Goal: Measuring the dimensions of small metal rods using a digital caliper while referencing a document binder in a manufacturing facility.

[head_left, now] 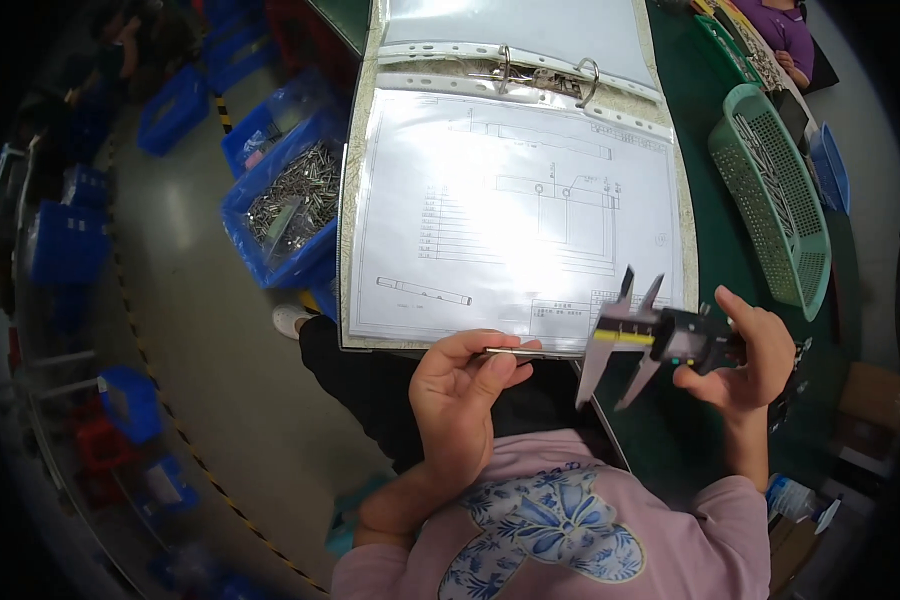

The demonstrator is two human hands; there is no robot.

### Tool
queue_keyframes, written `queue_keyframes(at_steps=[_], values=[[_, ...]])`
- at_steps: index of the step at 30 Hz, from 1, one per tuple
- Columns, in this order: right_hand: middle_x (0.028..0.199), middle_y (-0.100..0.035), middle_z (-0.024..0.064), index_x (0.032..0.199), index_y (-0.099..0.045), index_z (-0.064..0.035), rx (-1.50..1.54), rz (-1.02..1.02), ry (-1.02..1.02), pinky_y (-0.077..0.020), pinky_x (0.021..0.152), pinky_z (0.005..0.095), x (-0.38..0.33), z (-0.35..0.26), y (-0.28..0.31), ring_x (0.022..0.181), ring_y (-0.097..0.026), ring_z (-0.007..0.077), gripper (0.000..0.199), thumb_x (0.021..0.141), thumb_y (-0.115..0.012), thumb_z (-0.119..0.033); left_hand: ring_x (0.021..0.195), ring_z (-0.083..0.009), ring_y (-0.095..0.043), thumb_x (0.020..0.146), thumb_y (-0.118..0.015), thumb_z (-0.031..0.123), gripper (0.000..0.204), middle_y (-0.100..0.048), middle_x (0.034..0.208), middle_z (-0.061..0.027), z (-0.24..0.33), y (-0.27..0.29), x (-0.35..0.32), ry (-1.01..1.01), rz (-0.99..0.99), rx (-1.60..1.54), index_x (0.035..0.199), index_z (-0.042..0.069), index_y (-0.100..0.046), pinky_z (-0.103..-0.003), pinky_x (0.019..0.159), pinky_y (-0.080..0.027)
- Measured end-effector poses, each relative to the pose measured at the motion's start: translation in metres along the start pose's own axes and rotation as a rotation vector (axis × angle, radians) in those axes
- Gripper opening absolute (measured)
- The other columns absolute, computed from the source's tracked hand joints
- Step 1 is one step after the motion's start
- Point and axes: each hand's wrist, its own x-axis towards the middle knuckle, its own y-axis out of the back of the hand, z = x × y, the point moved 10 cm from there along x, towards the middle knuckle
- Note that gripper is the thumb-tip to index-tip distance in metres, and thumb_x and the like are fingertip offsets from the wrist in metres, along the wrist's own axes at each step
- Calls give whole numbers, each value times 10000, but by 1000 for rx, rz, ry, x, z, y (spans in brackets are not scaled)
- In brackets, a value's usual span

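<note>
Between the thumb and fingers of my left hand (pixel 460 390) is a thin metal pin (pixel 518 351), held roughly level at the near edge of an open ring binder (pixel 346 290). My right hand (pixel 750 360) grips a digital caliper (pixel 682 338) with a black display housing. The caliper's jaws stand apart with nothing between them, to the right of the pin and not touching it. Behind both hands, a technical drawing (pixel 450 225) in a clear sleeve lies in the binder. Glare whitens its middle part.
A green perforated basket (pixel 815 250) with long metal rods stands on the dark green table (pixel 705 180) at right. At left, a blue bin (pixel 238 215) holds many small metal pins. A bottle (pixel 792 497) is at lower right. Another person in purple (pixel 785 35) sits at far right.
</note>
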Motion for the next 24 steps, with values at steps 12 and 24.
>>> queue_keyframes(at_steps=[12,24], values=[[504,-395,3,943,-551,0,60,77,118,-264,412,247,-3,-29,35,411,-394,136,561,614,-704,-427,837,-197,-586,798,-505,-34,143,-570,906,-139,-9,-7,-3,-58,-31,48,939,-48,-507,-289,705,-517],[508,-409,-1,914,-578,-18,126,158,225,-279,414,254,-29,-20,37,421,-406,137,574,582,-713,-467,804,-195,-589,789,-500,-43,165,-564,910,-159,-11,-16,-3,-91,-32,63,954,-37,-498,-283,674,-529]])
